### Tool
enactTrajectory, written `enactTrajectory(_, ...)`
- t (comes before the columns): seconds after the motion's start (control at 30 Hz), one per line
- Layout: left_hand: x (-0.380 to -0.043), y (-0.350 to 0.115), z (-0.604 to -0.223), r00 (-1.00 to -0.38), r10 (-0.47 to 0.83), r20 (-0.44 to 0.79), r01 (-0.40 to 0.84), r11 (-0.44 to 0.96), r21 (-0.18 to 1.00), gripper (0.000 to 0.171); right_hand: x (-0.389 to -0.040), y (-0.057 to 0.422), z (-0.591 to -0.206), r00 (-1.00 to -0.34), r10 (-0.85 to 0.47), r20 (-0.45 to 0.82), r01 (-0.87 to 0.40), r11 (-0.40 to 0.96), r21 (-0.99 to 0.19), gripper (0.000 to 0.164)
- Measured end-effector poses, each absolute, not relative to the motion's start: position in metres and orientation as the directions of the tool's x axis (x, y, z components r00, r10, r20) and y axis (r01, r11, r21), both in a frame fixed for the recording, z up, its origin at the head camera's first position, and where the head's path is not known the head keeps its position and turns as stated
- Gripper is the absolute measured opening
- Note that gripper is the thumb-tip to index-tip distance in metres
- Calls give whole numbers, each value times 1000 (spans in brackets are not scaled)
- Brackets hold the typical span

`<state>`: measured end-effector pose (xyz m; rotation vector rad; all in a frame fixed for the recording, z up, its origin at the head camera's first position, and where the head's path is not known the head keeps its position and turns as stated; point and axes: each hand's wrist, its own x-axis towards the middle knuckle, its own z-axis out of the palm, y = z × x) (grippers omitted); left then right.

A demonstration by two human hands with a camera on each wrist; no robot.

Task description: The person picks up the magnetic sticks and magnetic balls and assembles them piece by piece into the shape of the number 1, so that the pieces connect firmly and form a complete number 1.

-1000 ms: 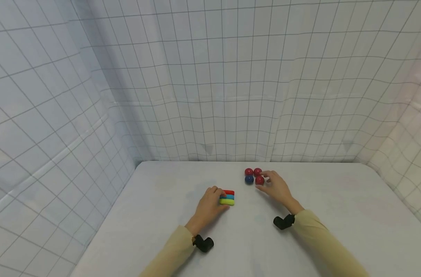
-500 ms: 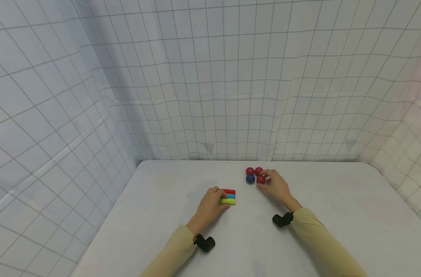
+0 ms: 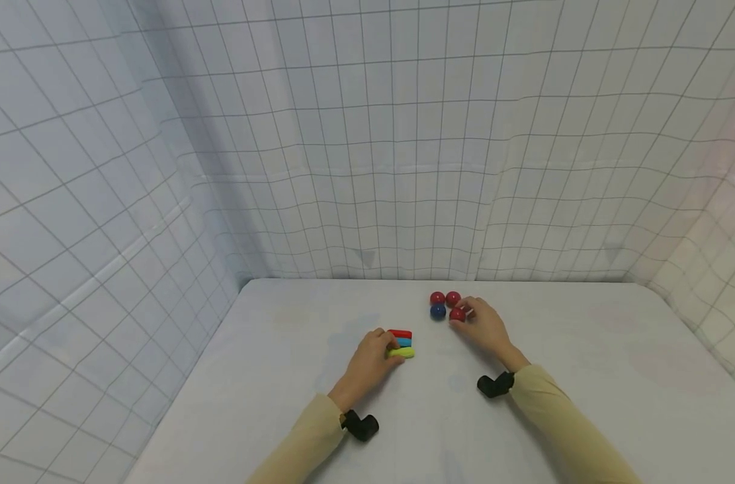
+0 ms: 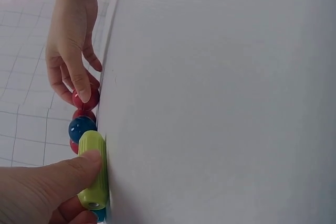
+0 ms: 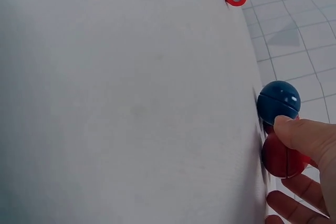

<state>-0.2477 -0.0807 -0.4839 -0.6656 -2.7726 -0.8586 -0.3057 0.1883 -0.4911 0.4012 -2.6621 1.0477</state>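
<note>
My left hand (image 3: 367, 363) pinches a lime-green ribbed cylinder (image 4: 93, 142) between thumb and fingers. The cylinder lies slightly askew in front of a light-blue cylinder (image 3: 405, 342) and a red cylinder (image 3: 402, 333), whose left ends the hand covers. On the right, my right hand (image 3: 487, 331) holds a glossy red ball (image 5: 277, 157), the thumb on its near side and a finger behind it. A dark blue ball (image 5: 278, 100) sits just left of the held ball. Two more red balls, a left one (image 3: 437, 297) and a right one (image 3: 453, 298), stand behind these.
Everything lies on a white table (image 3: 283, 376). A white sheet with a grid pattern (image 3: 404, 168) hangs behind the far edge and along both sides. Each wrist carries a small black camera, the left camera (image 3: 361, 427) and the right camera (image 3: 494, 386).
My left hand has tilted the lime-green cylinder out of line with the other two. My right fingers have closed in on the near red ball, which sits slightly farther from the blue ball.
</note>
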Motion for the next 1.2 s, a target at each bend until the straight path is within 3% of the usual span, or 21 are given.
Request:
enactTrajectory(0.23,-247,-73,-483,-899,355,254,437,731,524,22,-303,193,-493,-930,-152,336,-352,633,-689,33)
enactTrajectory(0.4,-248,-67,-484,-912,349,215,409,746,526,26,-303,196,-498,-952,-113,285,-292,618,-730,37)
enactTrajectory(1.2,-251,-39,-497,-908,252,336,413,674,612,20,-298,195,-510,-985,-18,173,-155,538,-828,45)
